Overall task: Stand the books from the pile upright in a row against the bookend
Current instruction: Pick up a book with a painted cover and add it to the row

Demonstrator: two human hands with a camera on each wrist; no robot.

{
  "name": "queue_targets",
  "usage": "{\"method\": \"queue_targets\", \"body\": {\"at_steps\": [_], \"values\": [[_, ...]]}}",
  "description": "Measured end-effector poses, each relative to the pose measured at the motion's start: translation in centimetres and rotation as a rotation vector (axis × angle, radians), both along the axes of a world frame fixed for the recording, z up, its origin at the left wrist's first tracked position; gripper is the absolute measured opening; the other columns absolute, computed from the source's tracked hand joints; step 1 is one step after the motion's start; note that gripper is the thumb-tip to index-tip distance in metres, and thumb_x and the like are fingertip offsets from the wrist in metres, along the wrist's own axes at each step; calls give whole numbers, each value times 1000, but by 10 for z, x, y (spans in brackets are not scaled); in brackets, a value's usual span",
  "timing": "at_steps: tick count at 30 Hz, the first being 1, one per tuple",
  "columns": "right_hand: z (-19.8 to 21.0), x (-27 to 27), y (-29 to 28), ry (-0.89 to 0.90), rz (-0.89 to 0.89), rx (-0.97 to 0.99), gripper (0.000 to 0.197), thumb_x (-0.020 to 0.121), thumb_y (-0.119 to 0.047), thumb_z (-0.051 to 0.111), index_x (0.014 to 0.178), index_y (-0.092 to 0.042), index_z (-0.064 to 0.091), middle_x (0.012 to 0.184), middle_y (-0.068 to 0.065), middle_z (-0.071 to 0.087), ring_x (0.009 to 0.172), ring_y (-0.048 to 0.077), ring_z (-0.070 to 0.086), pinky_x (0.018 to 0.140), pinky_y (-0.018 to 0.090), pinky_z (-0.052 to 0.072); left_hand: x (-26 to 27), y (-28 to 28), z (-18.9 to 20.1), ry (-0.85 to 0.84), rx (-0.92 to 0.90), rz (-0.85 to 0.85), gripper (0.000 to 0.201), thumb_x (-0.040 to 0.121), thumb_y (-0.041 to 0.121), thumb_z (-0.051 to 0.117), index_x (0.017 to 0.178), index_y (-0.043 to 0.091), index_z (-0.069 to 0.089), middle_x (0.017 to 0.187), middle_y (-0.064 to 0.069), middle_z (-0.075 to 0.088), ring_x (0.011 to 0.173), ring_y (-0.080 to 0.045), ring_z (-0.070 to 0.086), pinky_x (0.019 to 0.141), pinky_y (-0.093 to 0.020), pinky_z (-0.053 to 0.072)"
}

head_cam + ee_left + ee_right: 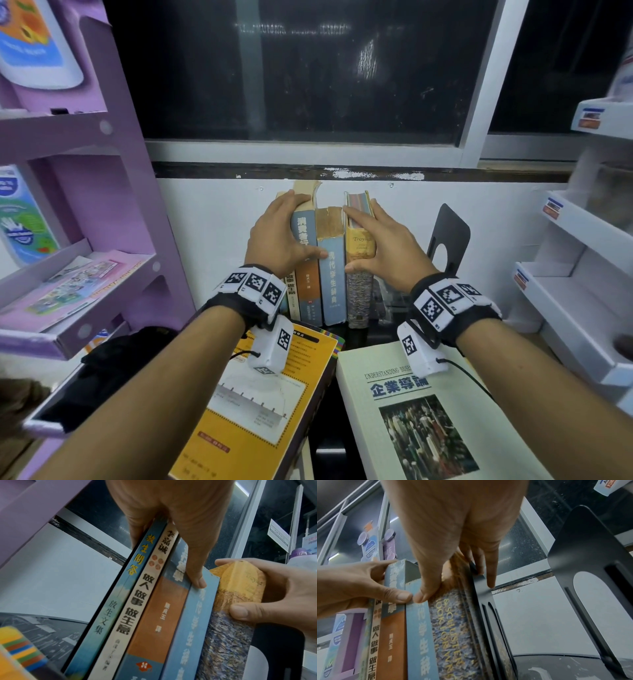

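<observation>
Several books stand upright in a row (332, 291) against the white wall. My left hand (287, 229) grips the left end of the row, fingers over the tops, thumb across the blue-and-orange spine (164, 615). My right hand (373, 240) pinches the rightmost book, yellow on top and mottled below (359, 298), thumb on its spine, fingers down its right side. The thumbs nearly touch on the blue spine (419, 628). A thin black plate (488, 615) lies against the mottled book's right face. A black bookend (452, 226) stands apart, further right. A yellow book (260, 394) and a cream book (411, 411) lie flat in front.
A purple display rack (102, 205) stands close on the left. White shelves (565, 291) stand on the right. A dark window (308, 85) sits above the wall. A dark cloth (130, 349) and a flat device (51, 411) lie at the lower left.
</observation>
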State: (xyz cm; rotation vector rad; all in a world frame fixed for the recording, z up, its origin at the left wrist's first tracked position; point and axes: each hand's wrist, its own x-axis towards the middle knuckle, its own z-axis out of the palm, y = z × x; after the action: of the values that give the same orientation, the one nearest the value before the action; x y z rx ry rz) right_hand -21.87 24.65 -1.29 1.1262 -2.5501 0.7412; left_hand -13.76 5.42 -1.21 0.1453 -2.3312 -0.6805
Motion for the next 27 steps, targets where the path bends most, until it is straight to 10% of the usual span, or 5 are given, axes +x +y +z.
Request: {"method": "queue_targets", "body": {"at_steps": [27], "values": [[1,-24,-2,12,55,19,102,61,-24,89,141,-51,33,161,6,13,139,31,36,111,45,36,0,0,1,-30,-3,2,91,52,40,91,130,29,47,137,6,50,123,-17,49,101,-45,44]]}}
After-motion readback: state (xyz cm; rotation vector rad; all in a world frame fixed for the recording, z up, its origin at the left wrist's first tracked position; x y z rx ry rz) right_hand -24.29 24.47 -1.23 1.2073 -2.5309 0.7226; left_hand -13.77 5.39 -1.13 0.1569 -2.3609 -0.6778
